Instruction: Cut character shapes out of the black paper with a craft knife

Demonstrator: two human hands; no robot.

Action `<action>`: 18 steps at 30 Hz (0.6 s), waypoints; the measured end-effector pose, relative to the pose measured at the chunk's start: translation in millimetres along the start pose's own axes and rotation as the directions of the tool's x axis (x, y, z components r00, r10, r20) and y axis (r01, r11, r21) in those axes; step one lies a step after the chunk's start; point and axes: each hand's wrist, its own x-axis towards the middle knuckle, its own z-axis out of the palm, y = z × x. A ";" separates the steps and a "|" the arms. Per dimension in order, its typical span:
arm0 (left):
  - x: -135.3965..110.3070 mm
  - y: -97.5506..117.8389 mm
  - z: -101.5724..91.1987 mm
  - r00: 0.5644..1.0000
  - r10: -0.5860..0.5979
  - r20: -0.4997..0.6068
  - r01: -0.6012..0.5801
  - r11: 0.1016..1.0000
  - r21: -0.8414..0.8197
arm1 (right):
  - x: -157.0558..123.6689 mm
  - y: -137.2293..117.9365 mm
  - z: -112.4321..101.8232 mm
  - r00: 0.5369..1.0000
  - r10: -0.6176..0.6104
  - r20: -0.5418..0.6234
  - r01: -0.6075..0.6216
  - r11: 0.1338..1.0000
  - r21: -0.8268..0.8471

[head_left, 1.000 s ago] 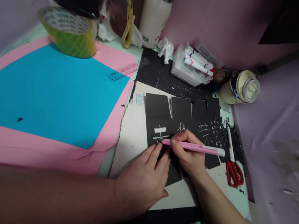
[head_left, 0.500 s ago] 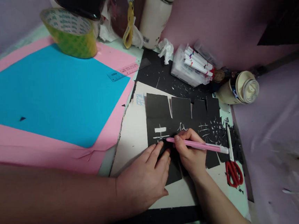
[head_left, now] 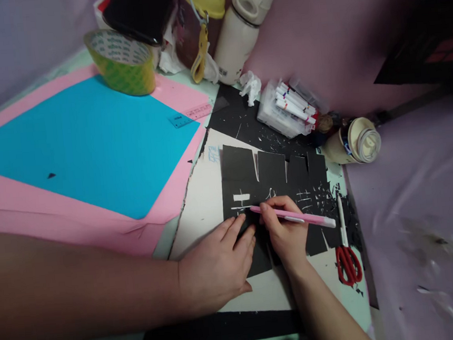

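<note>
My right hand [head_left: 285, 233] grips a pink pen-style craft knife [head_left: 306, 217], its tip against the black paper [head_left: 240, 166] beside a character with white showing through. Flat on the same sheet, my left hand [head_left: 218, 260] lies with fingers stretched out, just below that character. More character-like cuts run along the paper to the right, partly hidden by my right hand. The sheet has slits along its top edge and rests on a white board [head_left: 198, 204] with a rough left edge.
Red-handled scissors [head_left: 349, 262] lie at right near black scraps. Blue paper [head_left: 89, 145] on pink paper [head_left: 149, 237] covers the left. Behind are a ruler [head_left: 192, 115], a tape roll [head_left: 122, 65], a white bottle [head_left: 235, 42], a marker box [head_left: 287, 109] and a cup [head_left: 355, 143].
The view has shifted slightly, showing more of the things at the back. The knife tip has moved a little up near the character's horizontal stroke. My left hand stays flat on the paper.
</note>
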 end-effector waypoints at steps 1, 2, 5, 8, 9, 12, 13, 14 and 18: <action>0.2 -0.1 -0.7 1.000 0.001 0.001 -0.001 1.000 0.005 | -0.4 0.4 -0.8 1.000 0.004 0.013 -0.004 1.000 0.016; 0.5 -0.2 -1.3 1.000 0.001 0.006 -0.001 1.000 0.009 | -1.0 1.0 -1.7 1.000 0.007 0.027 -0.008 0.999 0.031; 1.2 -0.4 -2.6 1.000 -0.001 0.026 0.001 1.000 0.016 | -3.1 4.2 -4.4 0.999 0.020 0.044 -0.022 0.999 0.039; 1.3 -0.9 -2.6 1.000 0.001 0.022 -0.001 1.000 0.017 | -4.3 6.6 -6.0 0.998 0.046 0.038 -0.047 0.998 0.033; 1.2 -1.1 -2.3 1.000 0.001 0.017 -0.002 1.000 0.017 | -4.3 6.7 -6.2 0.998 0.053 0.042 -0.054 0.998 0.031; 1.0 -1.2 -1.3 1.000 0.005 -0.003 -0.005 1.000 0.015 | -3.8 4.8 -5.8 0.998 0.046 0.048 -0.047 0.999 0.015; 1.0 -1.1 -1.0 1.000 0.006 -0.006 -0.006 1.000 0.014 | -3.4 3.4 -5.4 0.998 0.034 0.048 -0.034 0.999 0.003; 1.2 -1.0 -0.7 1.000 0.007 -0.009 -0.007 1.000 0.013 | -3.0 1.8 -4.7 0.999 0.019 0.047 -0.018 1.000 -0.013; 1.6 -0.3 0.0 1.000 -0.002 -0.012 0.002 1.000 0.013 | -1.5 -4.6 -1.4 0.994 -0.095 0.048 0.100 0.988 -0.118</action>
